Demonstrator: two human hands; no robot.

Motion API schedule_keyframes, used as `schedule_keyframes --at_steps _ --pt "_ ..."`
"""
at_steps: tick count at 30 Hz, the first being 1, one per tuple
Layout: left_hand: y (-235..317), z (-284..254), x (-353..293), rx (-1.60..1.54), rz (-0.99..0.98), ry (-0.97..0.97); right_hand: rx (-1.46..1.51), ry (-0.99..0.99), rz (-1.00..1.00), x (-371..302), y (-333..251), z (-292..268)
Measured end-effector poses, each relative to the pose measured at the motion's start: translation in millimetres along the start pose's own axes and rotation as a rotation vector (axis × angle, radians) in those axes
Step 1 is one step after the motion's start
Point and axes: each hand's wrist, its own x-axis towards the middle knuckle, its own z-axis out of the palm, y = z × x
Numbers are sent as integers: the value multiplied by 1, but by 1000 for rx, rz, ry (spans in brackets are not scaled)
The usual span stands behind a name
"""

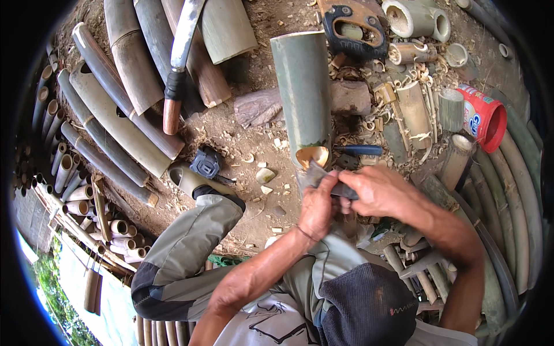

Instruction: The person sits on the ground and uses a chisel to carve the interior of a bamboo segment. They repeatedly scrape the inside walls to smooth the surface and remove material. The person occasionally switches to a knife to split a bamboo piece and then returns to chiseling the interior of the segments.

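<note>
A thick green bamboo tube extends away in front of me, with an opening cut at its near end showing a pale orange-brown inside. At this opening, my left hand and my right hand are close together, both closed on a dark grey flat piece. Its far tip is at the opening's lower edge; motion blur and my fingers hide its exact kind. Just beyond my right hand lies a tool with a blue handle.
A handsaw lies beyond the tube, and a curved blade with a wooden handle lies left. Around are a tape measure, a red container, wood shavings and several bamboo lengths. A log lies under the tube.
</note>
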Motion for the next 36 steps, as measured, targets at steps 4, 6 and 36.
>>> schedule_keyframes --at_steps 4,6,36 --pt "28 -29 -12 758 260 48 299 507 -172 5 -2 89" --pt "31 -20 -33 793 425 55 205 483 -190 -8 -11 76" --pt "-9 3 12 -352 -118 -355 -498 141 -212 -13 -14 -19"
